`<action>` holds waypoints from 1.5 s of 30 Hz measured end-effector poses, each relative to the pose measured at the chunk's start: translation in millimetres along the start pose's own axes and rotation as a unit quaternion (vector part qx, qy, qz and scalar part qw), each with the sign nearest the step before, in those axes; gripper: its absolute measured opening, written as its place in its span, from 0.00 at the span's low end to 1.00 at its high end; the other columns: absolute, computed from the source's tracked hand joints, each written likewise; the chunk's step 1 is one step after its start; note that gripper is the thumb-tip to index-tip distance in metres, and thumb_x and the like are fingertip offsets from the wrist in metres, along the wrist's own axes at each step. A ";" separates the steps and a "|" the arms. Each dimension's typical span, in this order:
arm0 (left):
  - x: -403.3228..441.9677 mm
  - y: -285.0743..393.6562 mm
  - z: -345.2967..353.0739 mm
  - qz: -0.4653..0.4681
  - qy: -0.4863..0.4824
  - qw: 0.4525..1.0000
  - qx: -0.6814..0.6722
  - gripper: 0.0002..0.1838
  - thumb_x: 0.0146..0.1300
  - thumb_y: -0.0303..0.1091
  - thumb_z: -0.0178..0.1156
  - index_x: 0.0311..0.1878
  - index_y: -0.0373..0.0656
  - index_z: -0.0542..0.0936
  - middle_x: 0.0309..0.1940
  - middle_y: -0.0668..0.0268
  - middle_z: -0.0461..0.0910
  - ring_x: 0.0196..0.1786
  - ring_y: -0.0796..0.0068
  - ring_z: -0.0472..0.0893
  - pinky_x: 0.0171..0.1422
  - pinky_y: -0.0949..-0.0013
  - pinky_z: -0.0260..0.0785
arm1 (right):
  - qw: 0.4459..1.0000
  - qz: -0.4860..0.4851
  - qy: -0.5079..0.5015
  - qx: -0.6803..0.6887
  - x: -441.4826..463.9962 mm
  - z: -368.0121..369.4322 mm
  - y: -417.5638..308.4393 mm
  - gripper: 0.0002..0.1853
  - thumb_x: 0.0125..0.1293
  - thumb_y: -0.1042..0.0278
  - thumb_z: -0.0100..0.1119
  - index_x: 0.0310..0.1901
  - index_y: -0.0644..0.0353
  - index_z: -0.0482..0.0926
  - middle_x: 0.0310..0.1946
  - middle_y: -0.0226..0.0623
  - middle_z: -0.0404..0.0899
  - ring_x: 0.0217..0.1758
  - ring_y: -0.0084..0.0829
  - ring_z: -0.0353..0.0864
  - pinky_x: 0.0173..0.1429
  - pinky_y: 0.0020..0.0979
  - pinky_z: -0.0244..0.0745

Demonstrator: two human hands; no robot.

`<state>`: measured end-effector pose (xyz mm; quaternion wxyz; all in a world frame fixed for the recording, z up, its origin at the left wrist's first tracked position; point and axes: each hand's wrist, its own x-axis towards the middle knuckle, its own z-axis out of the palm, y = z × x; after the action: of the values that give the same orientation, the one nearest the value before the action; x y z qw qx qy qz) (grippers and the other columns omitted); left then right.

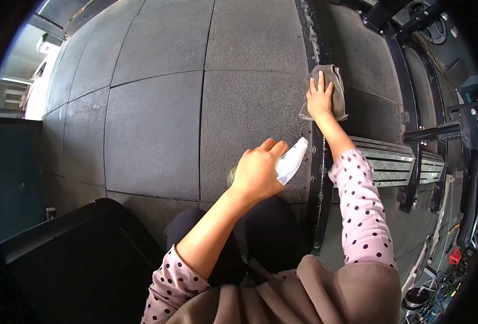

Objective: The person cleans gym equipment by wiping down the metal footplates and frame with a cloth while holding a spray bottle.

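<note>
My left hand (259, 168) is closed round a spray bottle, its white trigger head (293, 161) sticking out to the right of the fingers. Most of the bottle's body is hidden behind the hand. Farther out and to the right, my right hand (320, 101) lies flat with fingers spread on a grey-brown cloth (337, 97). The cloth is spread over a long black metal beam (318, 162) with worn, chipped paint, and it overlaps the floor on both sides.
Dark rubber floor tiles (152, 129) spread out ahead and left. On the right are ridged metal steps (382, 162) and a black metal frame (439, 132). A black padded bench-like object (77, 259) stands close at lower left. Cluttered small items (439, 291) lie at lower right.
</note>
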<state>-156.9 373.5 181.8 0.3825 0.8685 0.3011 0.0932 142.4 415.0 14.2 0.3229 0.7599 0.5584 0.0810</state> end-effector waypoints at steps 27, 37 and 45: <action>-25.1 10.2 -17.8 0.000 0.050 0.999 -0.001 0.22 0.48 0.34 0.67 0.47 0.40 0.74 0.40 0.53 0.77 0.43 0.47 0.81 0.48 0.51 0.74 | 0.984 -0.113 -0.117 0.067 -203.4 59.2 -87.1 0.18 0.71 0.63 0.42 0.54 0.57 0.79 0.51 0.45 0.83 0.63 0.43 0.75 0.76 0.43 0.47; -28.4 16.1 -15.2 0.005 0.047 0.998 -0.035 0.22 0.50 0.34 0.67 0.48 0.41 0.74 0.39 0.53 0.77 0.43 0.46 0.81 0.48 0.52 0.74 | 0.983 -0.108 -0.125 0.086 -192.4 63.4 -89.2 0.17 0.72 0.63 0.42 0.51 0.55 0.80 0.48 0.47 0.84 0.61 0.43 0.75 0.76 0.45 0.47; -30.0 8.7 -18.5 0.018 0.049 0.999 -0.015 0.21 0.50 0.34 0.67 0.48 0.42 0.75 0.39 0.54 0.77 0.43 0.48 0.81 0.49 0.52 0.74 | 0.979 -0.161 0.068 0.101 -269.4 48.2 -54.3 0.13 0.60 0.64 0.53 0.43 0.57 0.81 0.47 0.44 0.83 0.58 0.42 0.76 0.73 0.47 0.56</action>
<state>-184.3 362.4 202.9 0.3785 0.8625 0.3022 0.1467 24.6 162.1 9.1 0.2150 0.6812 0.6994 0.0226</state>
